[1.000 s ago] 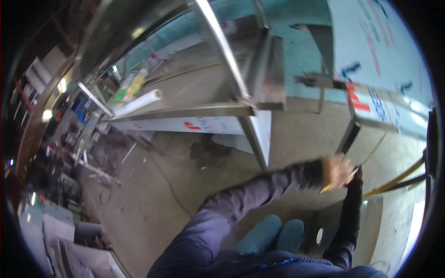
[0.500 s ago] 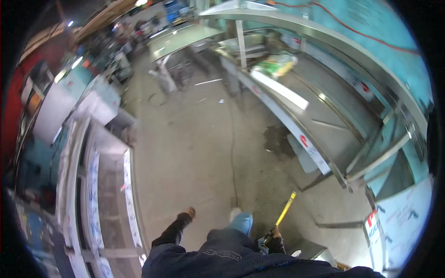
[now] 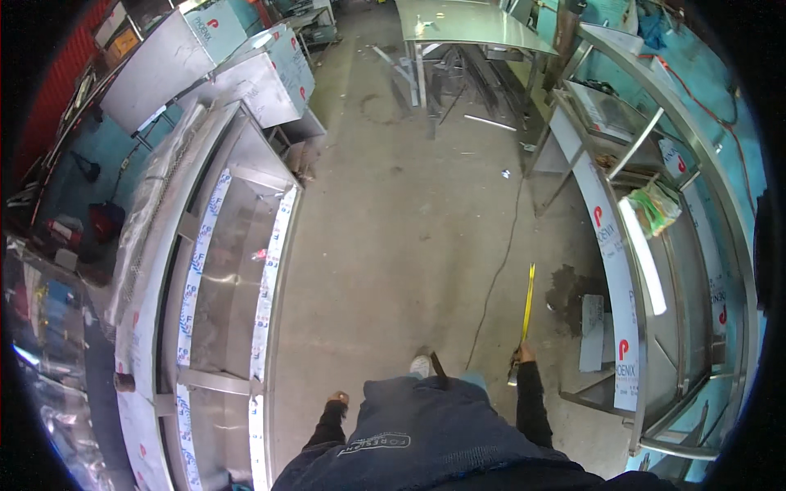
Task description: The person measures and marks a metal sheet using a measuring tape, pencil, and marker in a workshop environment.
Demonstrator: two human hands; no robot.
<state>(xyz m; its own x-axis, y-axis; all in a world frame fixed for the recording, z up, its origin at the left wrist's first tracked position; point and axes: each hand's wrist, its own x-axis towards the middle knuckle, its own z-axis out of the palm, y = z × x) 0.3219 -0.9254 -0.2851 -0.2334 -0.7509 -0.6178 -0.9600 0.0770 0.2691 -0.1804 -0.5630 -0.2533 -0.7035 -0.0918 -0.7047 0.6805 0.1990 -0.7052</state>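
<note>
My right hand [image 3: 526,352] is closed on a tape measure [image 3: 529,304], low on the right side of my body. Its yellow blade stands out forward over the floor, and part of the case shows beneath my fingers. On the other side, my left hand [image 3: 338,398] hangs beside my body, with no object visible in it. It is too small and turned away to show how its fingers lie. Nearest to it is a long metal frame [image 3: 274,270] with film-covered strips.
A stainless bench frame [image 3: 626,327] runs along the right, with a white strip [image 3: 643,258] and a green packet [image 3: 653,209] on it. Ahead stands a metal table [image 3: 467,24]. A dark cable [image 3: 509,254] crosses the concrete floor [image 3: 393,245]. Film-covered metal boxes [image 3: 266,82] stand far left.
My view has swung left, so the benches and table sit farther right in the picture. My right hand still holds the tape measure, its blade now more upright in view.
</note>
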